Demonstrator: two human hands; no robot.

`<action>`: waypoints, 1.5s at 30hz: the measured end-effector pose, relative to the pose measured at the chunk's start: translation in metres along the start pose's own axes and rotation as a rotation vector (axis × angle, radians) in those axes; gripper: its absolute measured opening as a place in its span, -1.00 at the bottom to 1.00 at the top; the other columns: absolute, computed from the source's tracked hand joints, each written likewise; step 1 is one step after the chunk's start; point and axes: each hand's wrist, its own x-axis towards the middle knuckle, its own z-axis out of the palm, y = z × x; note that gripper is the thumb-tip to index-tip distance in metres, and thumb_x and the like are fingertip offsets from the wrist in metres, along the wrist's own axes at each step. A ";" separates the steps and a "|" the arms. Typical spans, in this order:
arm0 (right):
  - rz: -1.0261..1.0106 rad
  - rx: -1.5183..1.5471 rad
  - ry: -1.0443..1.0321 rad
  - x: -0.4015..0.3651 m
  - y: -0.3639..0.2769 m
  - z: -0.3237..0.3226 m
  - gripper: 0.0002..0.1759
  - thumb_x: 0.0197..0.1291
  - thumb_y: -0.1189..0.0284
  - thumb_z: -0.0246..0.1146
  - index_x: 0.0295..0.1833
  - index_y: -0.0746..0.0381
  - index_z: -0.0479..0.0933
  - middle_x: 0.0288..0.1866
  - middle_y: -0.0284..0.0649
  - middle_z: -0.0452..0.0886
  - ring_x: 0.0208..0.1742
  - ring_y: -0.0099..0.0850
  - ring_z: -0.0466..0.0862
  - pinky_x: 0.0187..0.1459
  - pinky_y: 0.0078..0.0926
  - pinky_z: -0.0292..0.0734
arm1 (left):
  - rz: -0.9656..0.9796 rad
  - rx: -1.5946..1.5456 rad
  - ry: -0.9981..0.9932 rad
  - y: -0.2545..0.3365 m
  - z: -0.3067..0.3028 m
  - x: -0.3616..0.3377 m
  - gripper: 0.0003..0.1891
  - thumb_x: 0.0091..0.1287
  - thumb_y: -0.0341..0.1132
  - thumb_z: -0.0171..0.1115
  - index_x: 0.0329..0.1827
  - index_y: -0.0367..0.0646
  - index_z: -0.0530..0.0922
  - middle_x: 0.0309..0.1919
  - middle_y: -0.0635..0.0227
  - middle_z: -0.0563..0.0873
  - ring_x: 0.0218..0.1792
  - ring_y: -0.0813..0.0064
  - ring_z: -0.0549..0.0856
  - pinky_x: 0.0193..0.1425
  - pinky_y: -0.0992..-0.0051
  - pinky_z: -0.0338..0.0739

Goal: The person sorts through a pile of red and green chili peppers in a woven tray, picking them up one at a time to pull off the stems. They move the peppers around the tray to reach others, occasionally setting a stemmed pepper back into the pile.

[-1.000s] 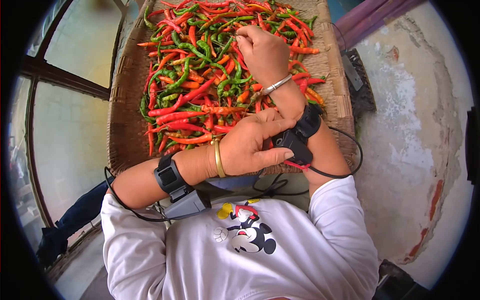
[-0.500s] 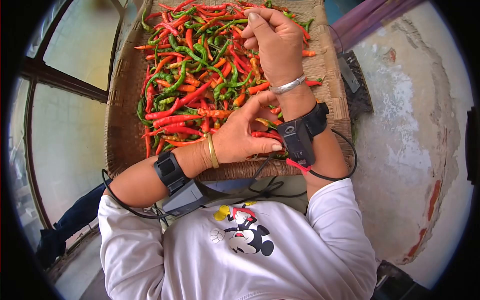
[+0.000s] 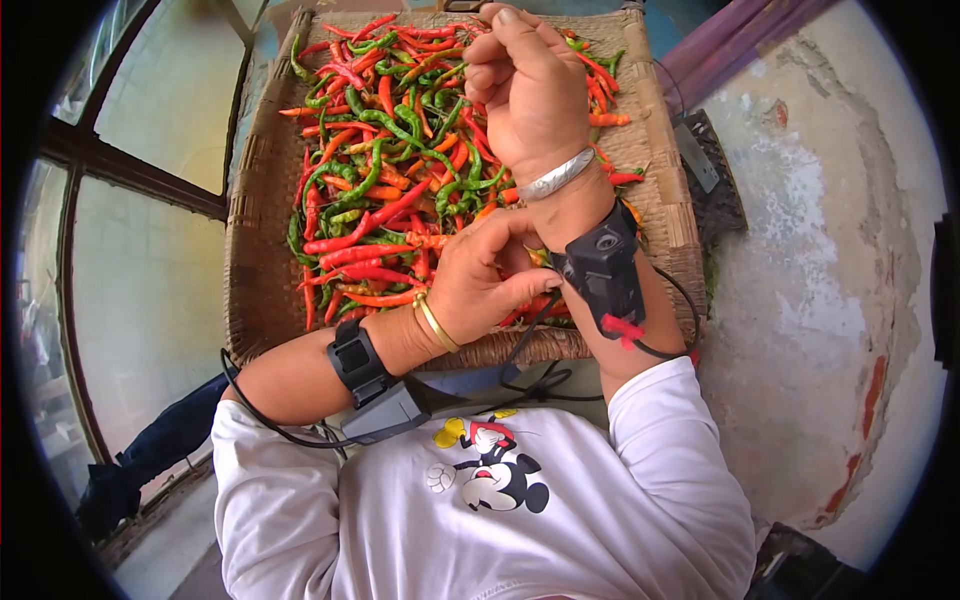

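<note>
Half-open left hand [image 3: 482,276] is curving beside one boxy device [image 3: 608,268]; right hand [image 3: 537,98], grip unclear, is hovering over glossy chillies [image 3: 388,207] in one woven tray [image 3: 662,165].

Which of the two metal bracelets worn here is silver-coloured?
The wide silver-coloured metal bracelet is the one worn behind the right hand. The other, a thinner gold-coloured metal bracelet, is behind the left hand.

From the left hand [image 3: 465,285], open air over the peppers [image 3: 395,185] leads toward 11 o'clock; the right forearm [image 3: 573,215] bars 3 o'clock, and a cable [image 3: 514,350] hangs toward 5 o'clock.
</note>
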 end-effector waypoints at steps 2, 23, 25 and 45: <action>0.014 0.005 0.036 0.006 0.007 -0.009 -0.83 0.16 0.39 0.09 -0.31 0.28 0.48 -0.63 -0.29 0.54 -0.71 -0.61 0.45 -0.70 -0.69 0.31 | 0.079 0.156 0.082 0.002 0.001 0.000 -0.66 0.02 -0.45 0.32 -0.11 -0.19 0.46 -0.43 0.42 0.55 -0.60 0.68 0.50 -0.50 0.64 0.40; -0.850 -1.401 -0.236 0.005 0.018 -0.022 -0.90 -0.01 0.39 0.17 -0.47 0.18 0.47 -0.62 -0.27 0.53 -0.59 -0.27 0.56 -0.57 -0.41 0.43 | -0.343 -0.465 -0.402 0.001 -0.007 0.005 -0.78 0.15 -0.47 0.22 -0.13 -0.22 0.50 -0.40 0.54 0.58 -0.39 0.81 0.50 -0.31 0.72 0.42; -0.949 -1.507 -0.350 -0.005 0.024 -0.013 -0.91 -0.07 0.41 0.18 -0.51 0.14 0.41 -0.69 -0.33 0.43 -0.63 -0.35 0.52 -0.63 -0.42 0.36 | -0.327 -0.457 -0.475 0.001 -0.009 0.006 -0.76 0.13 -0.50 0.22 -0.11 -0.23 0.51 -0.34 0.55 0.60 -0.30 0.79 0.51 -0.18 0.69 0.44; -1.160 -1.154 -1.061 -0.109 0.031 0.042 -0.86 -0.25 0.36 0.17 -0.58 0.20 0.47 -0.64 -0.36 0.47 -0.61 -0.49 0.50 -0.62 -0.56 0.28 | -0.209 -0.398 -0.630 0.005 -0.042 0.032 -0.83 0.18 -0.46 0.15 -0.19 -0.30 0.58 -0.22 0.19 0.60 -0.14 0.39 0.57 -0.02 0.47 0.41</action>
